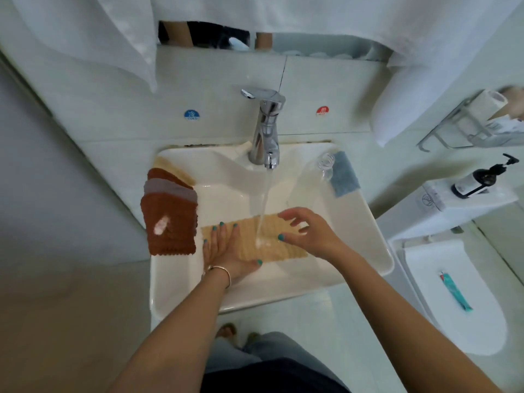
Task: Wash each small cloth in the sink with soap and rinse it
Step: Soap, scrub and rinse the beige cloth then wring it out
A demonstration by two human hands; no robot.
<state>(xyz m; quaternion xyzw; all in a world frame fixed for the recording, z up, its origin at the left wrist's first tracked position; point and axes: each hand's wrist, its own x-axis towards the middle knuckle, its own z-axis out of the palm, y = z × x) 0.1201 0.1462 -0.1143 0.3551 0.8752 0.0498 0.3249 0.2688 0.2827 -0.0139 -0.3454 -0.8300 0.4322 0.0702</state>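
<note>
1. A tan ribbed cloth point(263, 239) lies spread flat in the white ceramic sink point(368, 236), under water running from the chrome tap point(265, 131).
2. The left hand point(226, 251) presses flat on the cloth's left end, fingers straight and close together.
3. The right hand point(309, 231) is over the cloth's right end, fingers spread apart and slightly bent, holding nothing.
4. A stack of brown, grey and tan cloths point(170, 211) drapes over the sink's left rim.
5. A blue-grey cloth point(344, 174) lies on the far right rim beside a clear glass point(325, 164).

On the wall tile left of the tap sits a blue sticker point(191, 114) reading "COLD" under a Chinese character; right of it a red sticker point(322, 110) reads "HOT". The pump bottle's label point(469, 186) is too blurred to read.
</note>
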